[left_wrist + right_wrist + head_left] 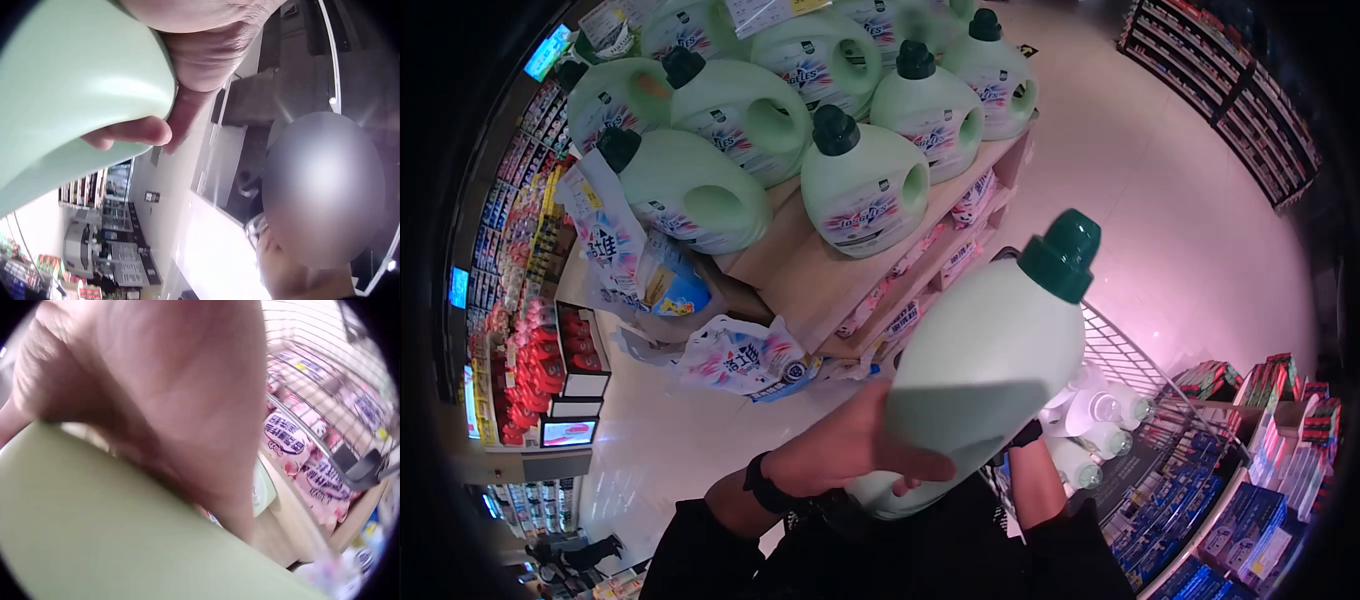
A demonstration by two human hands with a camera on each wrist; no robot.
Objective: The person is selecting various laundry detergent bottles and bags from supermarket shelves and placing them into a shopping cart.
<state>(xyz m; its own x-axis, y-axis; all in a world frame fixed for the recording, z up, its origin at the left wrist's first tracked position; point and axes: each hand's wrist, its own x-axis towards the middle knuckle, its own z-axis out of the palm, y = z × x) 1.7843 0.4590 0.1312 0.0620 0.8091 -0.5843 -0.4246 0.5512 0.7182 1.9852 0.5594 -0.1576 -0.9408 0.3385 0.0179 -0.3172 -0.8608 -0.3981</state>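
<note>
A large pale green detergent bottle with a dark green cap is held up at a tilt before my body, cap toward the upper right. My left hand grips its lower left side. In the left wrist view, fingertips curl round the bottle's edge. My right hand holds the far side of the bottle, arched against its green surface in the right wrist view; the head view hides that hand behind the bottle, leaving the right forearm showing.
Matching bottles crowd a wooden display stand, with pink packs on its lower shelves. A shopping cart stands at the right, several pale bottles near it. Blue boxes fill a shelf at lower right.
</note>
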